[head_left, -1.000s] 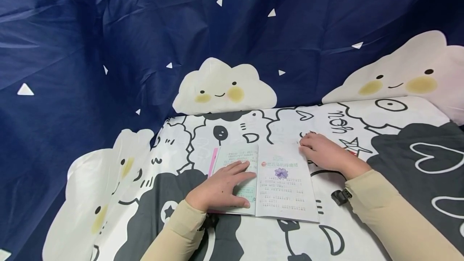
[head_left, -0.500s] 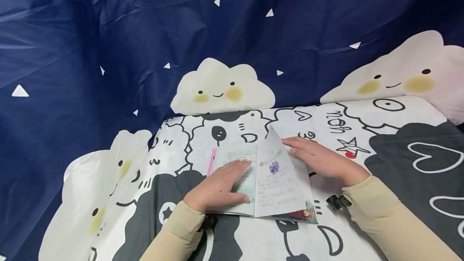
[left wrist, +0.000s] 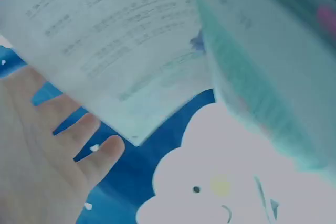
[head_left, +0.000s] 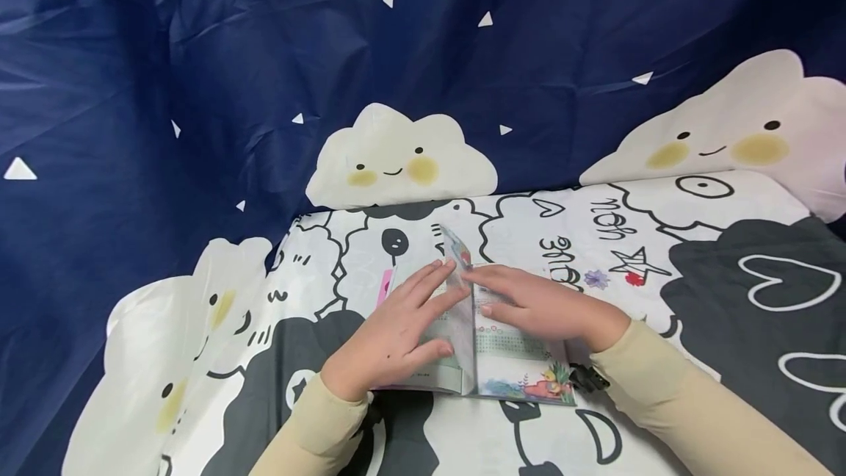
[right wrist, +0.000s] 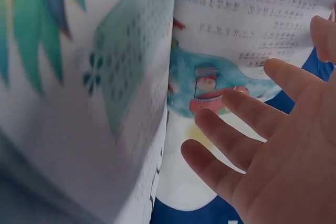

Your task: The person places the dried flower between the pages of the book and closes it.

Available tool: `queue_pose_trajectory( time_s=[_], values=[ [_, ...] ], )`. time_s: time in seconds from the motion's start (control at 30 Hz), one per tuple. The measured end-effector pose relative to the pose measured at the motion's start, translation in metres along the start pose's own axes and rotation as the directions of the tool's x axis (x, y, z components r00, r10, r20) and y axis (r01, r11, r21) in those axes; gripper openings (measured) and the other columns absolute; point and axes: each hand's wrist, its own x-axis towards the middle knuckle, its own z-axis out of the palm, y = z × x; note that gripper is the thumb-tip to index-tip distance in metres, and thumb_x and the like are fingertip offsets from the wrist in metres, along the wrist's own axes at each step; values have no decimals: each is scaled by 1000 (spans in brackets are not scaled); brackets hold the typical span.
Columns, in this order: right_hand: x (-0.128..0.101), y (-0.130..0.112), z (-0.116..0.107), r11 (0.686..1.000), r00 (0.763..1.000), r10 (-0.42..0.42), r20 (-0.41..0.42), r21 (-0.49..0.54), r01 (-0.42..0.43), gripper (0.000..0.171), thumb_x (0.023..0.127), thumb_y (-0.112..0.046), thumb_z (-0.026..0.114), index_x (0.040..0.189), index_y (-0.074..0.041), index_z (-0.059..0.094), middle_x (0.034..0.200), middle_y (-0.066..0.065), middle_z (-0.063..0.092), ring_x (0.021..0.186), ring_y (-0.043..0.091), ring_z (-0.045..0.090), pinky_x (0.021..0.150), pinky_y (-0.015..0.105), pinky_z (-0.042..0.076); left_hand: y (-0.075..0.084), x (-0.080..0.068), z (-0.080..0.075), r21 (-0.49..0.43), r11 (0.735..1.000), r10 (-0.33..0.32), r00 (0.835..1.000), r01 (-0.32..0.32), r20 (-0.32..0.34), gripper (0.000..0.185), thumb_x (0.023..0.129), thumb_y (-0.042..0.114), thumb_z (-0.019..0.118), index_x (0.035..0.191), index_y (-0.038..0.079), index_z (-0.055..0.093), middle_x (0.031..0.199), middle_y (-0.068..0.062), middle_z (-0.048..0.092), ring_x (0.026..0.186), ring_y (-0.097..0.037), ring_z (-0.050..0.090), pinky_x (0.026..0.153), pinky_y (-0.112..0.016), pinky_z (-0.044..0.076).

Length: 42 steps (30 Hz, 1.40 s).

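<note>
An open book [head_left: 505, 366] with printed text and colour pictures lies on the bedding. One of its pages [head_left: 457, 244] stands raised near the spine. My right hand [head_left: 535, 300] is on the right side of that page, its fingers extended towards it; in the right wrist view the hand [right wrist: 283, 150] spreads its fingers in front of a printed page [right wrist: 236, 51] with a blue-and-red picture. Over the left half of the book is my left hand [head_left: 399, 329], fingers stretched out. The left wrist view has this hand [left wrist: 42, 145] beside a text page [left wrist: 121, 51].
Patterned black-and-white bedding [head_left: 515, 230] spreads under the book. Behind stands a navy cloth wall [head_left: 264, 57] with white triangles. Cloud-shaped cushions with smiling faces [head_left: 403, 160] line the back, the left side and the right corner. A pink strip [head_left: 384, 286] shows at the book's left edge.
My right hand has moved left from the right page's outer edge, and that page has lifted and swung to the spine, uncovering a page with coloured pictures. My left hand has stayed over the left half.
</note>
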Motion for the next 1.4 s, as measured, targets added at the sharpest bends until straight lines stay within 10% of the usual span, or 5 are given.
queue_pose_trajectory(
  time_s=[0.3,0.63,0.97,1.4],
  values=[
    [10,-5,14,995,993,65,96,-83,-58,63,103,-43,57,159,-27,36,162,11,32,145,32,36,113,56,34,1,0,-20,101,994,-59,986,44,154,68,101,68,35,136,18,63,152,-8,49,150,-29,28,121,-45,22],
    [17,-9,22,975,979,75,187,-220,-32,64,97,-41,65,154,-21,46,161,16,34,145,37,34,113,57,32,-7,-4,8,121,978,-198,932,168,303,86,86,60,70,159,29,36,160,-8,38,148,-30,30,119,-46,27],
    [19,-9,30,958,965,99,242,-284,-27,64,94,-40,67,151,-16,51,163,11,31,148,37,29,115,56,29,-12,-10,33,53,935,-340,847,350,408,100,82,61,75,163,32,23,166,-3,24,151,-26,24,114,-45,37],
    [8,3,14,933,964,184,190,-343,-110,69,92,-40,69,155,-24,46,159,16,37,146,40,30,111,63,32,-16,-11,39,-2,926,-339,832,378,439,96,81,63,75,161,36,29,167,-2,20,152,-26,22,110,-50,40]
  ],
)
